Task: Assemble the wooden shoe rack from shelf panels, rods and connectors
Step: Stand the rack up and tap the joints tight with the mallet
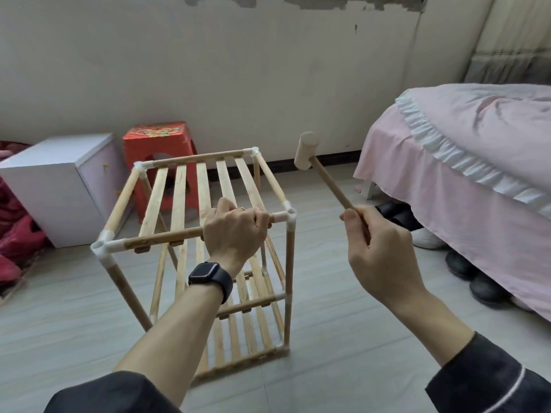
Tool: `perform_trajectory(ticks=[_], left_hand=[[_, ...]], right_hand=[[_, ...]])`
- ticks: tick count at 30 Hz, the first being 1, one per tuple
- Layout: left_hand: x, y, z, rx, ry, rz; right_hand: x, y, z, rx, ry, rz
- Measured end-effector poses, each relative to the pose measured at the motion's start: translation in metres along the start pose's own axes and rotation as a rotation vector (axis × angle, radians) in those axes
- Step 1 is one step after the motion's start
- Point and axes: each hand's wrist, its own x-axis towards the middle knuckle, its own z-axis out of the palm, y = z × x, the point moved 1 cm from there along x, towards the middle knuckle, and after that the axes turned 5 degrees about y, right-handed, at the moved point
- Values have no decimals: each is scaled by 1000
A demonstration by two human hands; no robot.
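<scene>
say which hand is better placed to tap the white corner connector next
Right: the right hand grips the light wooden mallet raised near the white corner connector, while the left hand holds the top front wooden rod.

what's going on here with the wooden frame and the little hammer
A person is putting together a wooden shoe rack that stands upright on the floor. The left hand grips the front top rod to steady the frame. The right hand holds a wooden mallet by its handle, with the head up in the air, above and to the right of the near white corner connector. The rack looks largely assembled, with slatted shelves already in place.
</scene>
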Motion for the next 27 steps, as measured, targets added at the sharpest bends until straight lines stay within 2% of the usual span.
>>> perform_trajectory(ticks=[2,3,6,7,8,10,11,14,15,16,18,19,22,23,26,27], left_hand=[[-1,0,1,-14,22,8],[-2,0,0,-19,31,10],[-1,-1,1,-29,61,15],[-1,-1,1,-35,63,16],[-1,0,1,-39,58,18],[-2,-1,1,-41,44,15],[-3,-1,1,-41,39,12],[-3,-2,1,-29,27,10],[-3,-2,1,-29,33,8],[-2,-2,0,-29,36,6],[-3,-1,-1,-22,23,0],[-3,-1,-1,-19,10,0],[-4,-2,0,-9,-56,-3],[-4,-3,-1,-16,-69,-6],[-4,-5,-5,-59,-78,-10],[-4,-5,-6,-69,-89,-9]], right_hand=[[-3,9,5,-136,-233,100],[-4,9,5,-138,-242,116],[-5,2,0,30,41,22],[-5,1,-1,42,74,-3],[-3,2,0,8,35,4],[-7,10,6,-159,-207,84],[-10,12,7,-192,-242,103],[-16,6,3,-69,7,26],[-16,5,3,-57,33,10],[-13,5,3,-101,0,14],[-11,10,6,-232,-196,87],[-12,12,7,-225,-223,114],[-16,7,3,-68,-25,89],[-16,7,2,-50,-11,85],[-13,9,6,-216,-250,132],[-13,11,7,-233,-278,156]])
